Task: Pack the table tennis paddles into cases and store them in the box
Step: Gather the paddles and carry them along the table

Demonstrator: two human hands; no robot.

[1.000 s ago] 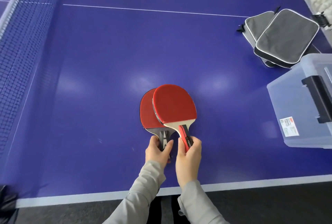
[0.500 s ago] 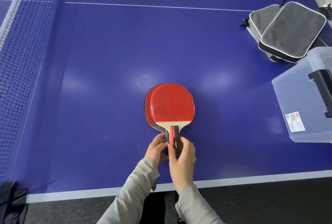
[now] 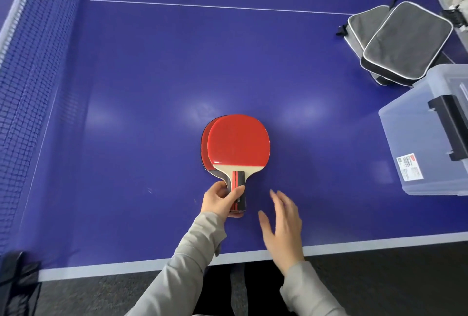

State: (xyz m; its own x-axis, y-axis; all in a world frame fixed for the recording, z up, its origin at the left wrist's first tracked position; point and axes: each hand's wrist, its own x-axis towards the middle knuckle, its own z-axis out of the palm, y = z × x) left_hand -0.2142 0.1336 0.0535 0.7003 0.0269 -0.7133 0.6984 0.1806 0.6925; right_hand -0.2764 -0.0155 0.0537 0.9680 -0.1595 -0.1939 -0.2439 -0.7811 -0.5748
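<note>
Your left hand [image 3: 219,199] wraps thumb and fingers around both handles of the stacked paddles [image 3: 236,144], the thumb lying across the red-and-black grip of the upper one. The blades rest flat on the blue table [image 3: 152,75], red rubber up, at twelve o'clock from that fist; the lower blade peeks out along the nine o'clock edge.

Your right hand [image 3: 282,224] hovers at three o'clock from the handles, fingers spread and empty, palm tilted inward, wrist above the table's white border. Both grey sleeves enter from six o'clock, the left forearm angled toward one o'clock.

Judged from the pictures, the paddles are light, stiff wood under tacky rubber. The rubber faces will likely cling to each other rather than slide, but may mark if fingered, so the handles are the place to hold, as you do now.

The grey cases [image 3: 402,44], two overlapped and closed flat, lie well apart at two o'clock near the far corner. The clear box [image 3: 417,143], lid on with a black latch, sits at three o'clock by the table's right edge, just beside the cases. No paddle is cased yet.
</note>
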